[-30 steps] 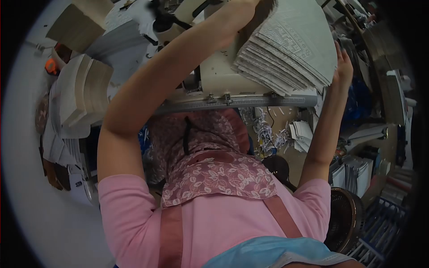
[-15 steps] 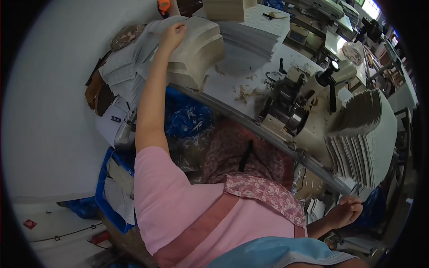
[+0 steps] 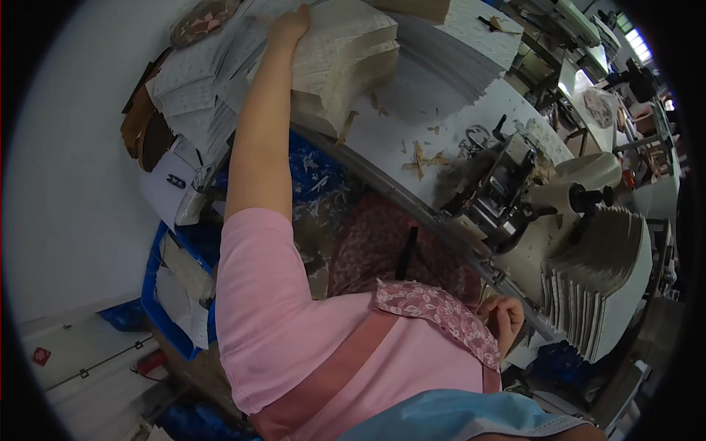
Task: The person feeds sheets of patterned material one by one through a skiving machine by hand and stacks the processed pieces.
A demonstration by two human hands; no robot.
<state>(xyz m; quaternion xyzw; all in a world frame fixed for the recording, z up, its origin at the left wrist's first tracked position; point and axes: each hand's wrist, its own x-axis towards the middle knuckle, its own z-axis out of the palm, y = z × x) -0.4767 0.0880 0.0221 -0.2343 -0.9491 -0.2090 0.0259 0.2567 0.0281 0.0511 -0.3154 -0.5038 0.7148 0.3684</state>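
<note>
My left hand (image 3: 290, 26) is at the far end of my outstretched arm, on the top of a thick stack of pale sheets (image 3: 342, 44). Its fingers are bunched and partly hidden, so a grip on a sheet cannot be made out. Left of it lie fanned, layered sheets (image 3: 193, 77). Close to my apron (image 3: 434, 316), by the table's front edge, my right hand (image 3: 504, 320) is curled closed with nothing visible in it. A metal machine (image 3: 504, 195) with a pale body stands on the table, and a fanned row of curved pieces (image 3: 588, 294) lies right of it.
Brown scraps (image 3: 423, 160) are scattered on the white table (image 3: 401, 121). More layered sheets (image 3: 448, 62) lie behind them. Below left is a blue crate (image 3: 151, 283) with pale pieces, beside the wall. A blue bag (image 3: 312, 169) with shreds hangs under the table edge.
The view has shifted. My left hand has moved farther over the stack, toward its far side. My right hand has come left, from beyond the table edge to beside my apron.
</note>
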